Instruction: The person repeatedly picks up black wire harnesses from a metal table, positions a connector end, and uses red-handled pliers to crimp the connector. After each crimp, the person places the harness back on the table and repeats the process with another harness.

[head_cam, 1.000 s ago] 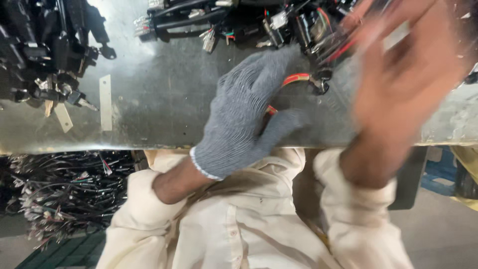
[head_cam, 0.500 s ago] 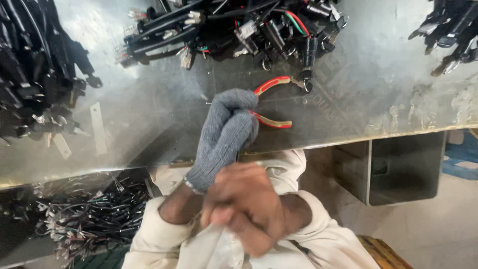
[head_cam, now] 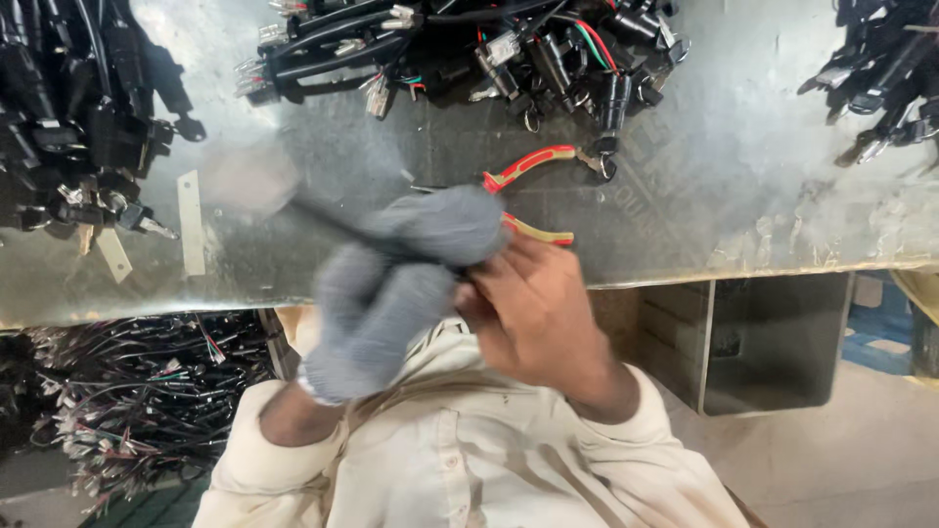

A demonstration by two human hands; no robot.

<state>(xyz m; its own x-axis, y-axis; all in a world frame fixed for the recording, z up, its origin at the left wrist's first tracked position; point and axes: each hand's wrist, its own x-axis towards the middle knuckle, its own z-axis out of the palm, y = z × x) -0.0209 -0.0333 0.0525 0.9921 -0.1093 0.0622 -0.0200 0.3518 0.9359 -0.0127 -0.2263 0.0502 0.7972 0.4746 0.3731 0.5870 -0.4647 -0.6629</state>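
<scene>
I see my two hands meeting at the tabletop (head_cam: 685, 225) edge. My left hand (head_cam: 391, 293), in one grey glove (head_cam: 430, 230), is blurred and curled into a loose fist. My bare right hand (head_cam: 533, 308) pinches the glove's fingertips. One pair of red-handled pliers (head_cam: 528, 166) lies just beyond them. Three heaps of black wiring (head_cam: 469, 49) sit on the metal; a fourth hangs below.

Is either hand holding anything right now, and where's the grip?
The bare right hand grips the grey glove at the left hand's fingertips. No tool is held; the pliers lie on the table.
</scene>
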